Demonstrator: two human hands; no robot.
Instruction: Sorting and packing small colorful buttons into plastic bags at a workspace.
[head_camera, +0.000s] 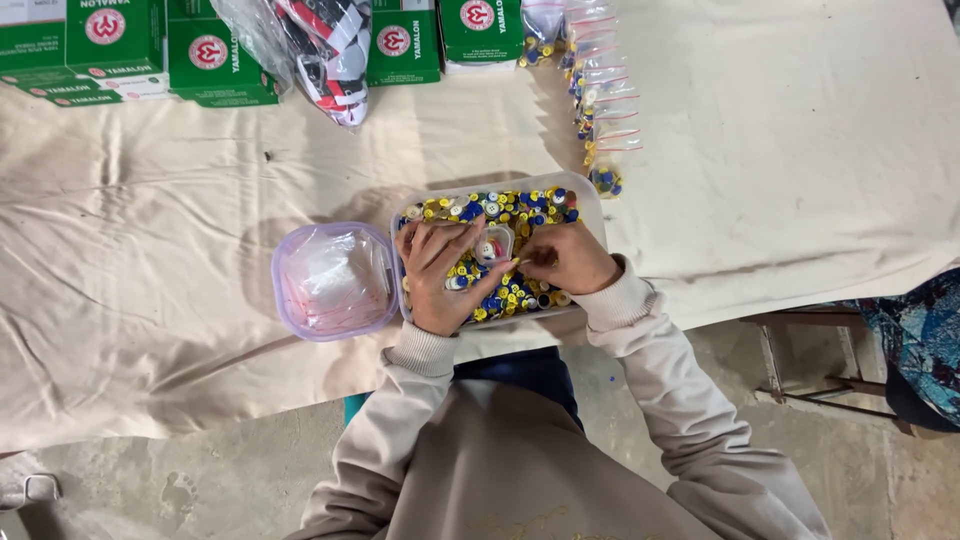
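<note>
Two hands, left (438, 277) and right (565, 258), pinch one small bag (494, 243) over one button tray (590, 200).

Along the far edge of the cloth, flat green boxes (110, 45) were stacked at the left, each marked with a round red-and-white emblem and a white band. Two more green boxes (440, 35) of the same kind were set further right. Between these groups a clear plastic bag (315, 50) of red, white and black pieces was laid. A chain of small clear zip bags (600, 110) with red seal lines, some filled with coloured buttons, was spread beside the right boxes.
</note>
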